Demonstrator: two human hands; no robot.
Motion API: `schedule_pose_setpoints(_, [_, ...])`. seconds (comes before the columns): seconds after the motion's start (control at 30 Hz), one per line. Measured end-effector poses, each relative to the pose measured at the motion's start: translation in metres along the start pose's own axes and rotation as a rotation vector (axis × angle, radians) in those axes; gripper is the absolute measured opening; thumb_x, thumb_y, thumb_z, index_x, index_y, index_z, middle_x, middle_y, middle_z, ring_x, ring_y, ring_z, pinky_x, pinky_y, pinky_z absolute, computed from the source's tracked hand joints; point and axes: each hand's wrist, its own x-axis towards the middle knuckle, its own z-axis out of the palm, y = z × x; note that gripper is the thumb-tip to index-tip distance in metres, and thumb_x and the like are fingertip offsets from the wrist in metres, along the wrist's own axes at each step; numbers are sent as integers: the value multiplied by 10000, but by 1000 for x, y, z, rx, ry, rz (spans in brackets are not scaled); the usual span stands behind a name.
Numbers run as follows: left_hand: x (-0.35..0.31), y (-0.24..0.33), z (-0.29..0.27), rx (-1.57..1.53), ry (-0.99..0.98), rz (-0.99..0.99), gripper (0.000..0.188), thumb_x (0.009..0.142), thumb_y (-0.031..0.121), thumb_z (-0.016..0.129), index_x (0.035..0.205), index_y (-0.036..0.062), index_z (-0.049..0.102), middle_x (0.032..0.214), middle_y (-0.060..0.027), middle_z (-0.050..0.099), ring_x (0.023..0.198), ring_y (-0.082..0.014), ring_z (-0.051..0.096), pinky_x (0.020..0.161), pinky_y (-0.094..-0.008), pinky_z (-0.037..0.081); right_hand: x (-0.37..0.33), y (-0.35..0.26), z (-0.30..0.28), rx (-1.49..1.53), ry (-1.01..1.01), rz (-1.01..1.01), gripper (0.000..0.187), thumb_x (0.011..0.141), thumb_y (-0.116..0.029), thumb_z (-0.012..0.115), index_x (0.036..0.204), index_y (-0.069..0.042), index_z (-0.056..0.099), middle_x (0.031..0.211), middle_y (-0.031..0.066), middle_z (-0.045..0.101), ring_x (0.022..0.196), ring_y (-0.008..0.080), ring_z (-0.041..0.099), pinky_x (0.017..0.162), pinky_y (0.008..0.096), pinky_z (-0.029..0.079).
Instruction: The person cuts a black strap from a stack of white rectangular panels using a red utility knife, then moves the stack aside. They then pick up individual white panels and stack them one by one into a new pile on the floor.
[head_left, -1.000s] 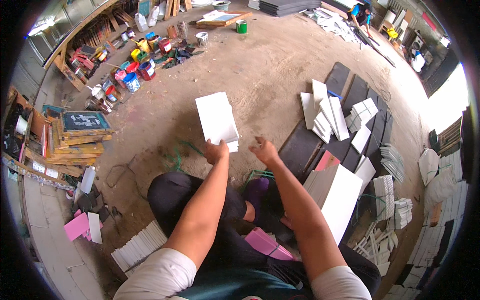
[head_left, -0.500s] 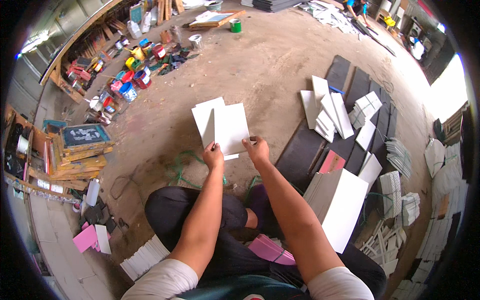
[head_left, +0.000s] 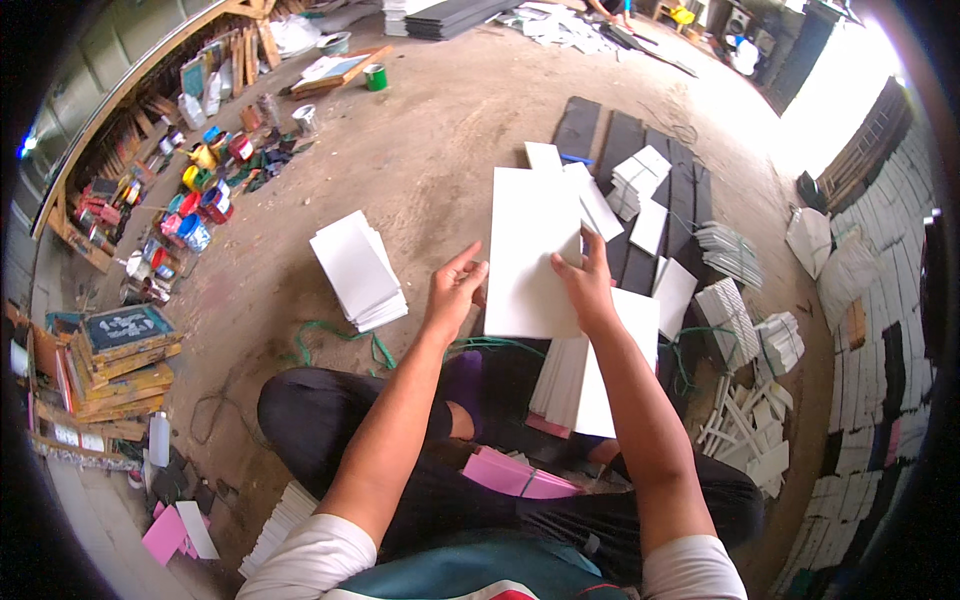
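My right hand (head_left: 590, 279) grips a large white rectangular sheet (head_left: 535, 250) by its right edge, thumb on top. The sheet is up in front of me, over the stack on my right. Just beside its left edge is my left hand (head_left: 455, 290), thumb and forefinger apart, holding nothing I can see. On the floor ahead and left lies a small pile of white sheets (head_left: 357, 265), slightly fanned. Below the held sheet, a tall stack of white sheets (head_left: 615, 385) stands near my right forearm, partly covered by it.
Black slabs (head_left: 613, 150) carry loose white pieces and a tied white bundle (head_left: 640, 180) at the right. Green string (head_left: 375, 345) lies before my knees. A pink bundle (head_left: 515, 472) sits by my lap. Paint cans (head_left: 215, 202) and wooden frames (head_left: 125, 355) stand at the left.
Both hands have moved right, away from the floor pile, which now lies untouched. A large white sheet is now in my right hand. My left hand has opened. The view has turned right.
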Motion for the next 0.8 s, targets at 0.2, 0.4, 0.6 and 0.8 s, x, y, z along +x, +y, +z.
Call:
schedule_pose_setpoints(0.2, [-58,-14,95,251,-196,38,446,948,218,720,1281,-71,651,1260,-222,690,1154,-250,674,1023,-359,503,-86,22,-117,-235,248,68,629,904,-185,748,1466,-41,503,1155,202,625,991,258,657,838,345,546])
schedule_pose_setpoints(0.4, [-102,-53,135,518,-261,296,343,912,136,735,1210,-32,708,791,-178,730,597,-186,695,580,-310,535,-144,68,-168,-504,484,-16,515,857,-161,797,1336,-26,660,919,56,551,824,156,555,741,304,487])
schedule_pose_setpoints(0.6, [-112,-40,139,565,-302,106,357,917,127,727,1222,-55,689,783,-170,735,579,-179,693,587,-320,542,-152,79,-168,-559,456,1,574,834,-213,819,1355,-46,647,919,90,555,843,201,557,788,321,485])
schedule_pose_setpoints(0.8, [-106,-53,129,633,-314,57,370,910,171,739,1217,-32,703,871,-180,752,582,-180,693,603,-330,547,-150,78,-160,-615,424,-23,571,841,-223,806,1345,-10,642,958,144,585,889,259,601,814,363,496])
